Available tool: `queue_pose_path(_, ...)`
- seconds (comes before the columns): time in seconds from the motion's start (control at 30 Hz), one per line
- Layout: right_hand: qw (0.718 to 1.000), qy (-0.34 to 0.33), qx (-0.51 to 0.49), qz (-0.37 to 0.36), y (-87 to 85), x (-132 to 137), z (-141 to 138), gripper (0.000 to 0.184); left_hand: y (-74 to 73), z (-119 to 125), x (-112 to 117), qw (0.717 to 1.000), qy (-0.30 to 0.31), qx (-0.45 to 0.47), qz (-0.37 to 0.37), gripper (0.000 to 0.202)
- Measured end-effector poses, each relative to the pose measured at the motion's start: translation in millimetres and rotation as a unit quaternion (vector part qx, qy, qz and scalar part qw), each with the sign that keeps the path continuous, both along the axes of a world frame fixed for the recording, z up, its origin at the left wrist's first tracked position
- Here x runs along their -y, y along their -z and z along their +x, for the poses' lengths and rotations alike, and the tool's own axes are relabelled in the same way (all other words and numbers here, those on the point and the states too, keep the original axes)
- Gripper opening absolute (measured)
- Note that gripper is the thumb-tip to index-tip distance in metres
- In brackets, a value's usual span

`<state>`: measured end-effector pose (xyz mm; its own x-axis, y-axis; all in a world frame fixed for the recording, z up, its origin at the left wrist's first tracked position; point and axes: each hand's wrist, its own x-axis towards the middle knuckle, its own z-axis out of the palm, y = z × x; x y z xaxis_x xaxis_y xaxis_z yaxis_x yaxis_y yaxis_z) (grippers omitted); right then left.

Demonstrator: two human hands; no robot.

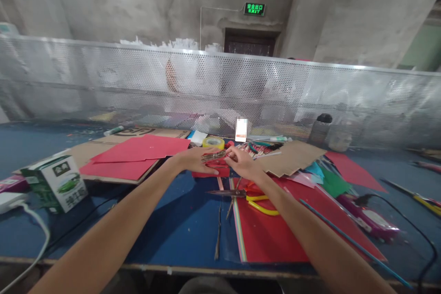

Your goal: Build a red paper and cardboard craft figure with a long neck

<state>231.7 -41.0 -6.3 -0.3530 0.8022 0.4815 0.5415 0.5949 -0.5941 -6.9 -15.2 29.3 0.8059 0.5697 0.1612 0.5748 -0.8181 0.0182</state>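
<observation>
A small bundle of thin brown twigs (212, 157) with red material around it lies between my two hands at the middle of the table. My left hand (195, 161) closes round its left side, the thumb low over a red piece (206, 174) beneath. At the bundle's right end, the fingers of my right hand (243, 163) are bent in a pinch against it. Scissors with yellow handles (263, 206) lie below my right hand, blades pointing left. Loose twigs (217, 236) rest on the blue table nearer to me.
Red paper sheets (138, 151) on cardboard lie left, more red sheets (275, 234) right. Yellow tape (213, 142) and a lit phone (241, 129) are behind my hands. A green-white carton (57, 183) stands left, a dark-capped bottle (320, 129) right. A perforated metal screen (138, 78) borders the back.
</observation>
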Motion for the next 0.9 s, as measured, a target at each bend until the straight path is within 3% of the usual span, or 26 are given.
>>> queue_pose_path(0.17, 1.0, 0.02, 0.013, -0.003, -1.4, 5, -3, 0.024, -1.9, 2, 1, 1.0, 0.003, 0.014, -0.019, 0.074)
queue_pose_path(0.47, 1.0, -0.003, -0.005, -0.019, -2.5, 2, -3, 0.023, 3.6, 1, -5, 0.999, 0.013, 0.024, -0.018, 0.074)
queue_pose_path(0.7, 1.0, -0.003, -0.004, -0.021, -0.4, 0, -2, 0.025, 2.7, 1, -3, 1.0, -0.008, 0.022, -0.021, 0.075)
queue_pose_path(0.9, 0.997, -0.022, -0.047, -0.057, -12.2, 8, 4, 0.034, 2.2, -3, -7, 1.0, 0.003, 0.021, -0.015, 0.08)
